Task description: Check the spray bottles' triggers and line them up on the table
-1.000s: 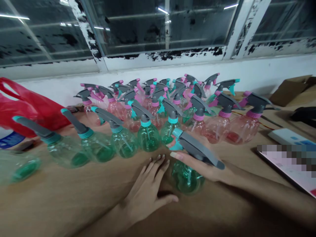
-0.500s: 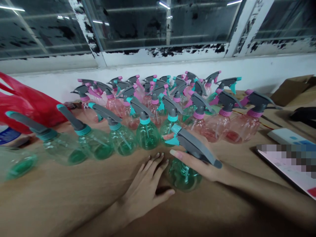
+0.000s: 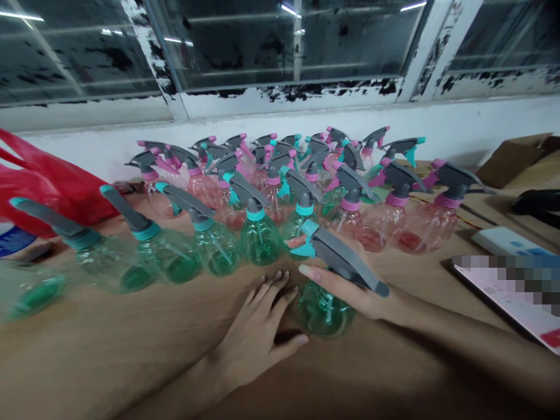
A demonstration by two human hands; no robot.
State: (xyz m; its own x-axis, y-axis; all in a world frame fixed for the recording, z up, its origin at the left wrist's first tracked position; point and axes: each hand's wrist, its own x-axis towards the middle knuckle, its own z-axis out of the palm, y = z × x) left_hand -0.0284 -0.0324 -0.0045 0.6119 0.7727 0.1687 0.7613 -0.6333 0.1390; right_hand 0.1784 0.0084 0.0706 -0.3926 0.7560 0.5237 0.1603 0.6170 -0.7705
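My right hand (image 3: 350, 289) is wrapped round the neck of a green spray bottle (image 3: 326, 315), below its grey and teal trigger head. The thumb lies along the near side, and a fingertip shows behind the teal trigger. This bottle stands upright on the wooden table (image 3: 144, 350). Just left of it, my left hand (image 3: 258, 326) rests flat on the table with its fingers stretched out and holds nothing. Beyond the hands stands a row of spray bottles, among them a green one (image 3: 262, 242) and a pink one (image 3: 380, 224).
Several more spray bottles with pink or teal nozzles crowd behind, near the wall. A red plastic bag (image 3: 52, 186) lies at the left. On the right are a phone-like flat device (image 3: 485, 286), a white box (image 3: 503, 239) and a cardboard box (image 3: 511, 160).
Almost nothing differs. The view has shifted very slightly, while my right hand keeps its grip on the spray bottle and my left hand stays flat.
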